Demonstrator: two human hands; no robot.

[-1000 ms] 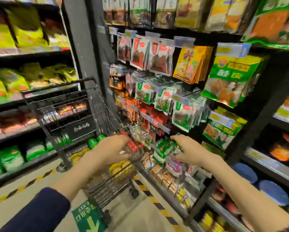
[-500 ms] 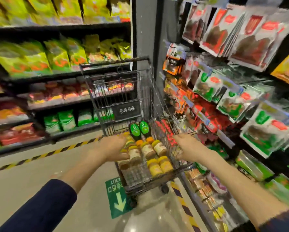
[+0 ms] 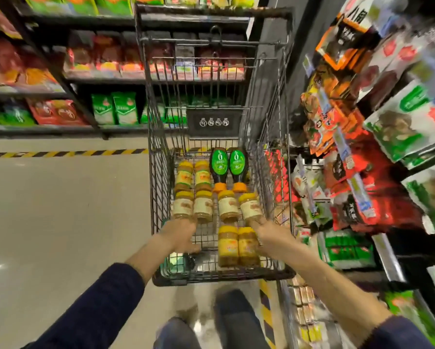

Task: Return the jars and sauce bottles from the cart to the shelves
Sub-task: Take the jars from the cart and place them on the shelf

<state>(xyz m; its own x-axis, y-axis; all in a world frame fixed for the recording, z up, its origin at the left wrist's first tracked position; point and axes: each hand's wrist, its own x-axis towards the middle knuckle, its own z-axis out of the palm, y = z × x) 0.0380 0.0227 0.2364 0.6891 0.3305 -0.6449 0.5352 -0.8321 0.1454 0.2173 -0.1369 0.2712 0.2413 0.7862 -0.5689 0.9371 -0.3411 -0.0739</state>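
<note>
The wire cart (image 3: 158,187) stands in front of me, seen from above. Several yellow-lidded jars (image 3: 227,206) lie on its floor. Two dark sauce bottles (image 3: 227,167) with green labels and orange caps lie at the far end. Both my hands are inside the basket. My left hand (image 3: 180,235) reaches to the near end of a jar (image 3: 183,205) on the left, thumb spread. My right hand (image 3: 269,238) lies beside two near jars (image 3: 238,245), its fingertips at the end of a tilted jar (image 3: 250,207). Neither hand plainly grips anything.
Hanging snack packets (image 3: 349,157) crowd the display close on the right of the cart. Shelves of bagged goods (image 3: 60,112) run along the far side of the aisle. Bare floor (image 3: 60,210) with a striped line lies to the left. My legs (image 3: 234,321) are below the cart.
My view has swung from the hanging packets to straight over the cart. Both hands have moved from the cart's rims down into the basket among the jars.
</note>
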